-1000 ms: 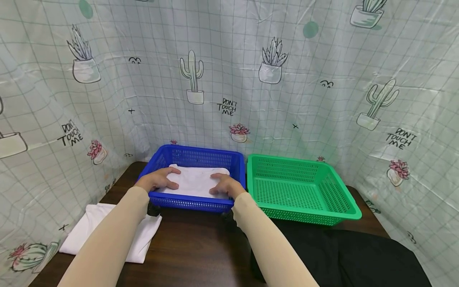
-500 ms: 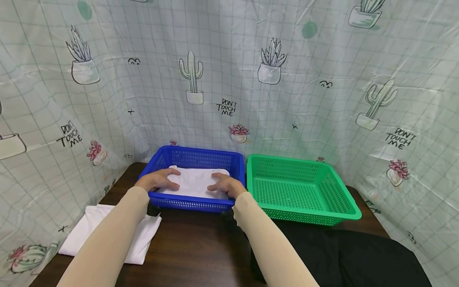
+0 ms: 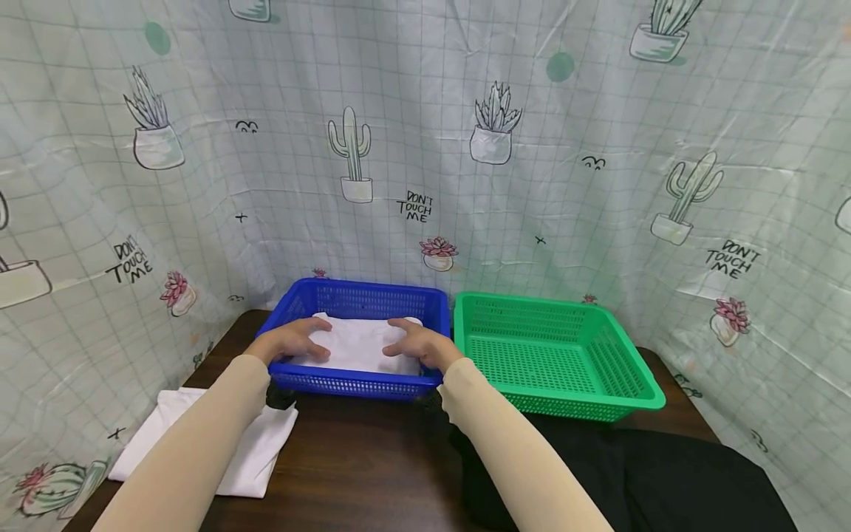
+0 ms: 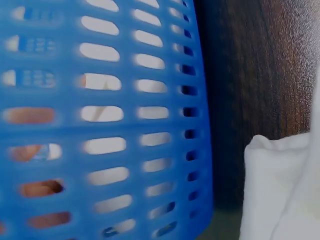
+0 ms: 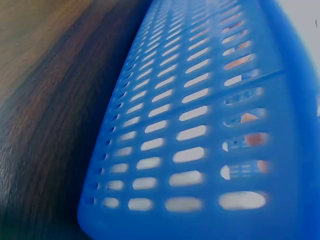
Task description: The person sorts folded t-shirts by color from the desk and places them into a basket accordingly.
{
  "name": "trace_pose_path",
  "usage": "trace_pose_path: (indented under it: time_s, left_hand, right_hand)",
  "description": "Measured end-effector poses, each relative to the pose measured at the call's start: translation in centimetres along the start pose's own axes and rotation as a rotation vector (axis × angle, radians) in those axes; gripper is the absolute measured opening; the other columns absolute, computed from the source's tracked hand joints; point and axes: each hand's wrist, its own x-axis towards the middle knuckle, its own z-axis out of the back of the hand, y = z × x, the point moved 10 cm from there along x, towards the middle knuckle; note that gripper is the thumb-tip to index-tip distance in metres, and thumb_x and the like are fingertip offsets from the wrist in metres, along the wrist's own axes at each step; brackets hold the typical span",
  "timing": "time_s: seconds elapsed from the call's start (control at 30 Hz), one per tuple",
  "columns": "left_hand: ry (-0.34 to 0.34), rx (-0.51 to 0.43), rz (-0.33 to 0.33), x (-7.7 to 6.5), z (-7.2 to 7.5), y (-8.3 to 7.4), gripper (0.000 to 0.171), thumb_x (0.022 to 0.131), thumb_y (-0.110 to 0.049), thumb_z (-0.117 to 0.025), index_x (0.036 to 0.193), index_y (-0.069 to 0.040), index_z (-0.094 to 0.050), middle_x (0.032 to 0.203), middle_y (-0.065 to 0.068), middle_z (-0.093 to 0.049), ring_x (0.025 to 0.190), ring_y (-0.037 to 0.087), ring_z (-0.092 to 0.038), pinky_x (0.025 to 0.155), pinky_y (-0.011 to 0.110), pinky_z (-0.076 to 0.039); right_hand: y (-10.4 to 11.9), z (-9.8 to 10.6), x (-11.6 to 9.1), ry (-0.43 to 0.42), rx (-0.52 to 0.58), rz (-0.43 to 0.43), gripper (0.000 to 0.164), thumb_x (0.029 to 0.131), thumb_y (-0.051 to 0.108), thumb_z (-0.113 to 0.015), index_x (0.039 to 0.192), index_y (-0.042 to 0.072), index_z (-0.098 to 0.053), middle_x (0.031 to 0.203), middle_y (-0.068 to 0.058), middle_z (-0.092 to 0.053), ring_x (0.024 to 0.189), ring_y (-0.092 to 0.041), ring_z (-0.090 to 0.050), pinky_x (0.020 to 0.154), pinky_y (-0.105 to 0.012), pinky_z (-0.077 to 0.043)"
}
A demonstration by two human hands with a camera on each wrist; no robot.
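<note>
Inside the blue basket [image 3: 362,388] lies a folded white cloth [image 3: 359,343], nearly filling its floor. My left hand [image 3: 292,340] reaches over the near left corner and rests on the left part of the cloth, thumb and forefinger spread apart. On the opposite side, my right hand [image 3: 422,345] touches the right part in much the same way. The other fingers are mostly hidden in the head view. In the left wrist view, bits of fingers [image 4: 37,189] show through the slots of the basket wall [image 4: 130,127]. The right wrist view shows mainly the slotted basket wall [image 5: 165,120].
A green basket [image 3: 565,399] with nothing in it stands just right of the blue one. Another folded white cloth [image 3: 255,458] lies on the dark wooden table [image 3: 359,458] at the left. Black fabric [image 3: 691,473] covers the front right. A patterned curtain [image 3: 399,244] hangs behind.
The head view has tilted up slightly, so the baskets and table sit a little lower in it. Both hands stay on the cloth in the blue basket with little movement.
</note>
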Motion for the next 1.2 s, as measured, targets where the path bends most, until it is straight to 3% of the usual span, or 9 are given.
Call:
trace_pose_path:
  time_s: [0.07, 0.2, 0.3, 0.47, 0.57, 0.77, 0.93, 1.07, 1.2]
  left_hand:
    - [-0.007, 0.051, -0.029, -0.8, 0.2, -0.6, 0.071, 0.098, -0.016, -0.077, 0.158, 0.001, -0.043, 0.169, 0.034, -0.024, 0.156, 0.054, -0.019, 0.124, 0.07, -0.018]
    - [-0.043, 0.123, -0.103, -2.9, 1.6, -2.4, 0.068, 0.098, -0.016, -0.077, 0.157, -0.001, -0.046, 0.166, 0.036, -0.029, 0.154, 0.056, -0.024, 0.121, 0.071, -0.025]
    - [-0.08, 0.111, -0.193, -4.9, 3.2, -3.8, 0.066, 0.1, -0.017, -0.076, 0.157, -0.003, -0.046, 0.165, 0.034, -0.034, 0.151, 0.058, -0.029, 0.118, 0.072, -0.03]
    - [-0.171, 0.048, -0.313, -9.0, 6.1, -5.3, 0.065, 0.102, -0.017, -0.073, 0.158, -0.003, -0.045, 0.163, 0.031, -0.038, 0.147, 0.06, -0.035, 0.113, 0.074, -0.035]
    - [-0.217, 0.005, -0.357, -11.6, 7.6, -5.3, 0.065, 0.102, -0.014, -0.072, 0.158, -0.002, -0.043, 0.163, 0.032, -0.038, 0.148, 0.059, -0.033, 0.115, 0.073, -0.033]
    - [-0.254, 0.021, -0.364, -15.6, 8.5, -2.9, 0.067, 0.102, -0.015, -0.073, 0.159, 0.0, -0.039, 0.161, 0.032, -0.039, 0.146, 0.06, -0.034, 0.112, 0.075, -0.034]
    - [-0.28, 0.065, -0.346, -17.6, 8.1, 1.1, 0.071, 0.101, -0.015, -0.074, 0.16, 0.001, -0.038, 0.158, 0.033, -0.043, 0.139, 0.061, -0.043, 0.103, 0.074, -0.044]
    - [-0.319, 0.097, -0.34, -19.0, 7.6, 4.3, 0.072, 0.098, -0.008, -0.076, 0.157, 0.006, -0.038, 0.154, 0.037, -0.044, 0.132, 0.064, -0.046, 0.096, 0.073, -0.048]
    - [-0.356, 0.128, -0.323, -20.2, 6.9, 6.9, 0.075, 0.093, -0.002, -0.079, 0.154, 0.011, -0.038, 0.15, 0.041, -0.045, 0.126, 0.066, -0.047, 0.092, 0.074, -0.047]
  right_hand:
    - [0.6, 0.1, -0.4, -0.005, -0.046, 0.032, 0.076, 0.099, 0.012, -0.075, 0.166, 0.018, -0.04, 0.176, -0.016, -0.019, 0.161, -0.041, -0.02, 0.126, -0.059, -0.026]
    - [2.5, 0.7, -1.8, -0.067, -0.249, 0.114, 0.074, 0.099, 0.019, -0.075, 0.165, 0.019, -0.04, 0.177, -0.021, -0.008, 0.163, -0.042, -0.007, 0.123, -0.065, -0.029]
    - [3.9, 0.9, -3.3, -0.117, -0.36, 0.181, 0.075, 0.099, 0.025, -0.075, 0.165, 0.02, -0.04, 0.176, -0.023, 0.0, 0.163, -0.044, -0.002, 0.12, -0.068, -0.032]
    - [6.2, -0.1, -6.2, -0.081, -0.341, 0.316, 0.075, 0.102, 0.027, -0.072, 0.167, 0.024, -0.035, 0.176, -0.019, -0.002, 0.163, -0.042, -0.009, 0.12, -0.066, -0.033]
    - [7.6, -1.0, -8.2, -0.058, -0.306, 0.432, 0.073, 0.103, 0.025, -0.071, 0.166, 0.024, -0.035, 0.176, -0.017, -0.006, 0.159, -0.04, -0.024, 0.119, -0.062, -0.039]
    - [8.2, -3.1, -11.2, -0.031, -0.192, 0.605, 0.069, 0.103, 0.015, -0.069, 0.164, 0.027, -0.039, 0.172, -0.009, -0.02, 0.145, -0.033, -0.05, 0.11, -0.045, -0.053]
    - [7.3, -6.3, -12.6, 0.038, -0.122, 0.683, 0.068, 0.104, 0.008, -0.068, 0.162, 0.03, -0.04, 0.166, -0.005, -0.031, 0.139, -0.028, -0.057, 0.103, -0.031, -0.055]
    - [6.1, -9.1, -13.0, 0.104, -0.081, 0.695, 0.066, 0.104, 0.008, -0.067, 0.16, 0.028, -0.041, 0.164, -0.005, -0.034, 0.135, -0.022, -0.059, 0.1, -0.025, -0.055]
    - [4.7, -11.7, -12.5, 0.165, -0.033, 0.644, 0.066, 0.102, 0.006, -0.068, 0.16, 0.024, -0.042, 0.161, -0.006, -0.036, 0.132, -0.015, -0.06, 0.095, -0.022, -0.056]
